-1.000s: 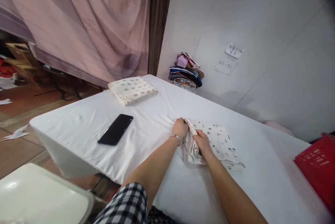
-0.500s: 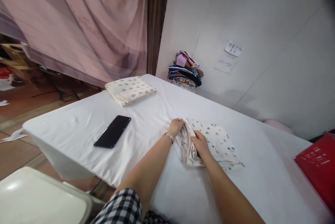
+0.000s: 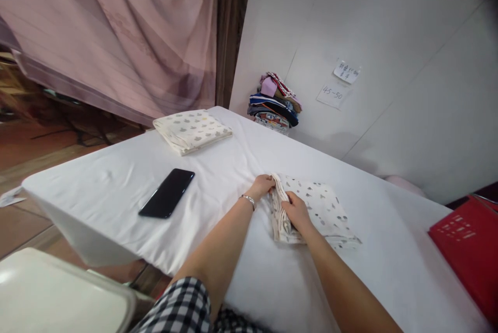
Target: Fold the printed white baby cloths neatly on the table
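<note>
A white cloth with a small grey print (image 3: 322, 203) lies folded in layers on the white-covered table (image 3: 229, 167). My left hand (image 3: 262, 185) pinches the far left corner of its folded edge. Lower along the same edge, my right hand (image 3: 296, 212) grips the layers, thumb on top and the other fingers hidden beneath or behind the cloth. A second folded cloth, cream with grey motifs (image 3: 192, 129), rests at the far left of the table, apart from both hands. Nearer to me, a black phone (image 3: 167, 193) lies flat.
A stack of folded clothes (image 3: 274, 102) stands by the wall past the table's far edge. To the right is a red container (image 3: 465, 250). A pale stool (image 3: 58, 291) sits at the lower left. A pink curtain (image 3: 155, 32) hangs behind; paper notes (image 3: 330, 93) are on the wall.
Both hands keep hold of the printed cloth's folded edge, which looks slightly flatter and tighter together. The camera view has shifted a little; the phone and the other cloth stay put.
</note>
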### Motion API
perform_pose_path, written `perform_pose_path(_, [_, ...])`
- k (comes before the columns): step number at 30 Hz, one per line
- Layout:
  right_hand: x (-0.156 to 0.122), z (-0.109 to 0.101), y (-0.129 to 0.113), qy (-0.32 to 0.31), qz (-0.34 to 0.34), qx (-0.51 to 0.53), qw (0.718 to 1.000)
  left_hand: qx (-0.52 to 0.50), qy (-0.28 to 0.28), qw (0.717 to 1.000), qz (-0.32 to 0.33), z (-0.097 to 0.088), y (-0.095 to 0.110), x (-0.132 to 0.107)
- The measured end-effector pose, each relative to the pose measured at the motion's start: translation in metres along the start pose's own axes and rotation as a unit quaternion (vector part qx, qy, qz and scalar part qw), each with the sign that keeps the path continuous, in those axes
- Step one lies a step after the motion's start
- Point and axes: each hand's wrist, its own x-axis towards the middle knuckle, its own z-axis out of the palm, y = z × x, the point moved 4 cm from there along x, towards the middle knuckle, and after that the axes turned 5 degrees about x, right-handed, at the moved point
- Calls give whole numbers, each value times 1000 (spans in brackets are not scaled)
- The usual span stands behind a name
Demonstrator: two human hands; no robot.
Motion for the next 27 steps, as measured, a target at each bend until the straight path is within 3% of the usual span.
perform_pose_path(7, [-2, -1, -1, 10, -4, -10, 1000, 19, -59, 998, 19, 3, 3, -10])
perform_pose_path(14, [1, 1, 2, 12, -9, 4, 1000, 59, -15, 998, 33, 5, -3, -11])
perform_pose_path(21, [2, 2, 8, 21, -25, 56, 998, 59, -38, 997, -6, 0, -2, -20])
perform_pose_path(27, [0, 2, 12, 44, -35, 105, 993, 55, 12, 998, 0, 0, -3, -20])
